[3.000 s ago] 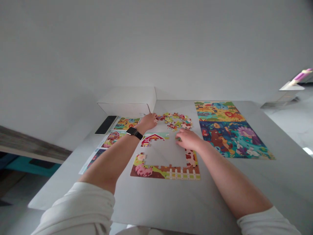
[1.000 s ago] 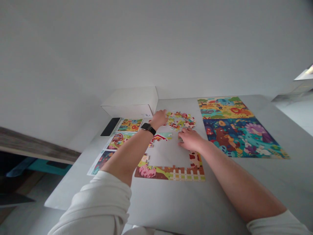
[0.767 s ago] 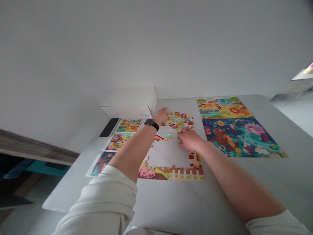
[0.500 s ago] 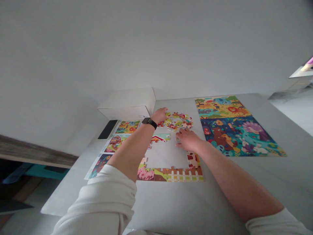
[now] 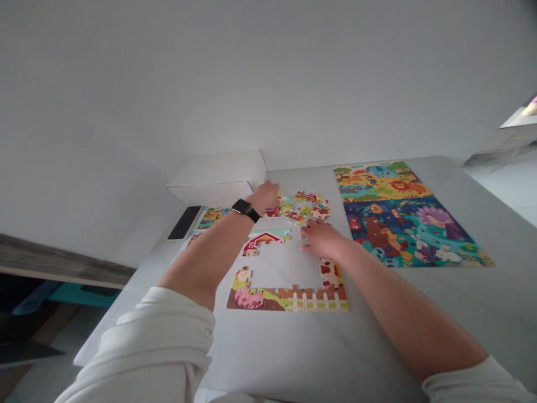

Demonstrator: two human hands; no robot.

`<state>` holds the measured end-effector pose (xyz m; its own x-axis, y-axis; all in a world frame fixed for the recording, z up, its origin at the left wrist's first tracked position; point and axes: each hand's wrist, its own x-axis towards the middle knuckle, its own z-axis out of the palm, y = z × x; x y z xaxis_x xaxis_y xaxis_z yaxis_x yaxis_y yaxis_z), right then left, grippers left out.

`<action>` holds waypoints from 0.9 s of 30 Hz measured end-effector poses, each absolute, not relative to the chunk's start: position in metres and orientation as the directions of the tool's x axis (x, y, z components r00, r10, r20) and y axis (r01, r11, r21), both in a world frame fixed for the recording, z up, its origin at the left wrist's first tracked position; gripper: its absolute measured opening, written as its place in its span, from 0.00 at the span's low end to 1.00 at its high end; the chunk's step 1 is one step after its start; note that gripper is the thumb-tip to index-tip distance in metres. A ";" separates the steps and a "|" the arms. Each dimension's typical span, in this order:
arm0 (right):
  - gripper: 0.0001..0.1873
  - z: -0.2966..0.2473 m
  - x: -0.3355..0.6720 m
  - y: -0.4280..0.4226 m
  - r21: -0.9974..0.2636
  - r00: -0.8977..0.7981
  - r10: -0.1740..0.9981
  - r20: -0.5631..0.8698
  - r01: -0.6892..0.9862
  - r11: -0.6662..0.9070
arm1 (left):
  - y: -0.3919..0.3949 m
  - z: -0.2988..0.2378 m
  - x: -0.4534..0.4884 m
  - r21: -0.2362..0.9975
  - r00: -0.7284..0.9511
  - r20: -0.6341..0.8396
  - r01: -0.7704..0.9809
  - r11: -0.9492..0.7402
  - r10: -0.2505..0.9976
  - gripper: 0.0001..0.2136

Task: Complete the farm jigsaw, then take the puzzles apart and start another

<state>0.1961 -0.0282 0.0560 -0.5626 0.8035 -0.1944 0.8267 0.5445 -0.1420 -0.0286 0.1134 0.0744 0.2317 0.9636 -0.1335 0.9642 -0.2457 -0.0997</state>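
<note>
My left hand [image 5: 264, 197], with a black smartwatch [image 5: 245, 210] on its wrist, is at the left edge of a heap of loose jigsaw pieces [image 5: 302, 207], and its fingers are curled. My right hand [image 5: 321, 239] rests just below the heap, a small pale jigsaw piece [image 5: 304, 239] at its fingertips. Below both hands lies a part-built jigsaw frame: a fence-and-pig bottom border [image 5: 287, 299], a red barn section [image 5: 262, 240] and cow-patterned pieces [image 5: 330, 273] at the right.
A large printed animal picture [image 5: 403, 215] lies flat to the right. A closed white box [image 5: 216, 186], a black phone [image 5: 183, 222] and a printed picture sheet [image 5: 213, 218] sit at the far left of the pale grey table [image 5: 377, 336].
My left hand has shifted left, uncovering the red barn section. The right hand has barely moved, and the view has tilted slightly.
</note>
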 end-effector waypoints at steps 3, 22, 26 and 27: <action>0.22 0.055 0.195 -0.029 -0.131 -0.564 0.804 -0.189 0.826 0.549 | 0.108 0.078 -0.035 -0.216 0.219 -0.235 0.938 -0.271 0.947 0.21; 0.13 0.077 0.239 0.007 -0.430 -0.274 0.943 0.189 0.841 0.330 | 0.144 0.060 -0.027 0.047 0.426 -0.125 0.905 -0.424 0.896 0.23; 0.13 0.074 0.239 0.006 -0.430 -0.296 0.940 0.172 0.836 0.342 | 0.145 0.068 -0.033 0.177 0.357 0.004 0.919 -0.352 0.934 0.12; 0.13 0.074 0.239 0.006 -0.428 -0.294 0.940 0.171 0.837 0.340 | 0.142 0.071 -0.034 0.232 0.343 0.046 0.910 -0.344 0.938 0.09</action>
<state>0.2390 0.0064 0.0742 -0.2941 0.9403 0.1713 0.8374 0.3399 -0.4281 -0.0340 0.1420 0.0713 0.3425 0.9384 0.0464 0.9099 -0.3436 0.2325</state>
